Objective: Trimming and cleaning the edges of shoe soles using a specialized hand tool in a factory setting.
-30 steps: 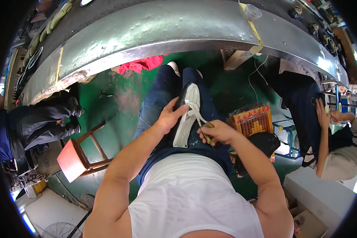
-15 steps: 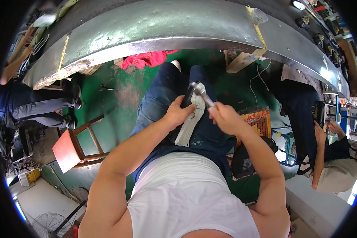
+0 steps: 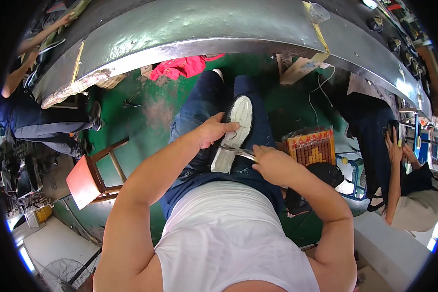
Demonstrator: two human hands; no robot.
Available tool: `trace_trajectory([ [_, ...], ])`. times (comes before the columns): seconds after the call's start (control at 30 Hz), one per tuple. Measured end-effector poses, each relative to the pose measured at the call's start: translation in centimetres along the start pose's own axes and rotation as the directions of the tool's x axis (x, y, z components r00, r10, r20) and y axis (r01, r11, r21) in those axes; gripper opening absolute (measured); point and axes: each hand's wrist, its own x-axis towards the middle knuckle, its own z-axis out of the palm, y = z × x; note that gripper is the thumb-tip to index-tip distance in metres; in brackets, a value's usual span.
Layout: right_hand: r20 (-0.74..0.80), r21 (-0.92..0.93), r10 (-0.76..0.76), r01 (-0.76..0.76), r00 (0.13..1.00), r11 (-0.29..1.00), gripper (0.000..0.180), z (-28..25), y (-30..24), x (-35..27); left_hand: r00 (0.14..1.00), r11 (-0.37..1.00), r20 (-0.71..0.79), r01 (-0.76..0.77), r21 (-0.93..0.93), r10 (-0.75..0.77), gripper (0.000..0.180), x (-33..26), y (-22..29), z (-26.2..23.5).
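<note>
On my thighs lies a shoe (image 3: 241,115), its white bottom turned up and a dark edge showing along its side. My left hand (image 3: 213,132) grips the shoe's left side, the thumb laid across the white bottom and the other fingers partly hidden beneath. My right hand (image 3: 273,164) is closed around the handles of metal lasting pincers (image 3: 242,152). Their head reaches across the lower half of the shoe to its left edge, close below my left hand. Whether the jaws pinch the edge is too small to tell.
A metal-topped bench (image 3: 194,31) spans the far side, with a clear cup (image 3: 318,13) on it. A red-topped wooden stool (image 3: 84,182) stands left; a beaded seat mat (image 3: 310,147) and dark bag (image 3: 326,173) lie right. People sit on both sides.
The pincers have come down from the shoe's far end to its lower half, their head now pointing left. The shoe has rolled so its white bottom faces up more fully.
</note>
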Motion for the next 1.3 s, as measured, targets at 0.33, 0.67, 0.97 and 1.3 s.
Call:
trace_trajectory([
  [0.33,0.142,0.028,0.217,-0.223,0.966,0.974,0.035,0.6,0.6,-1.9,0.981,0.885,-0.053,-0.144,0.443,0.186,0.088,-3.0,-0.3,1.1],
  [0.67,0.114,-0.24,0.123,-0.092,0.986,0.966,0.036,1.8,-1.7,-3.6,0.909,0.893,-0.166,-0.317,0.32,0.382,0.091,-1.3,-8.2,2.2],
  [0.97,0.386,-0.039,0.229,-0.232,0.894,0.972,0.044,-1.1,0.9,-1.9,0.948,0.846,0.05,-0.303,0.44,0.314,0.089,-5.2,-8.5,0.5],
  [1.3,-0.121,0.187,0.32,-0.295,0.94,0.937,0.043,-1.7,3.4,5.1,0.919,0.841,-0.072,-0.321,0.434,0.388,0.097,-3.5,-8.9,1.1],
])
